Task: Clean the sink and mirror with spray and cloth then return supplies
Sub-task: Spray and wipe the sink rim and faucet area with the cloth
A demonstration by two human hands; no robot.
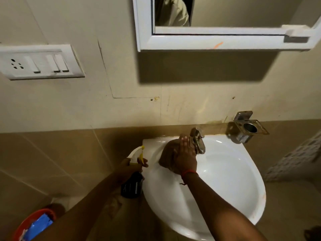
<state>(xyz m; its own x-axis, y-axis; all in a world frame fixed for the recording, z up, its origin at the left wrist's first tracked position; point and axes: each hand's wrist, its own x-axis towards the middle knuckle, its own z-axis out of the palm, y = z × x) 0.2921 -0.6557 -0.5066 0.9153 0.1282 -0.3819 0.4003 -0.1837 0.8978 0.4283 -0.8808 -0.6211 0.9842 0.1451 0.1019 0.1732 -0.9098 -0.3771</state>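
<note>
A white wall-hung sink (pixel 231 178) fills the lower right. My right hand (pixel 185 157) lies flat on a brown cloth (pixel 167 154), pressing it onto the sink's back left rim beside the metal tap (pixel 198 141). My left hand (pixel 129 166) grips a dark spray bottle (pixel 132 185) with a white and yellow trigger head, held upright just left of the sink's edge. The white-framed mirror (pixel 225 13) hangs above on the wall, only its lower part visible.
A steel tumbler holder (pixel 248 128) is fixed to the wall right of the tap. A white switch plate (pixel 40 61) sits on the left wall. An orange bucket (pixel 33 225) holding a blue packet stands at the lower left on the floor.
</note>
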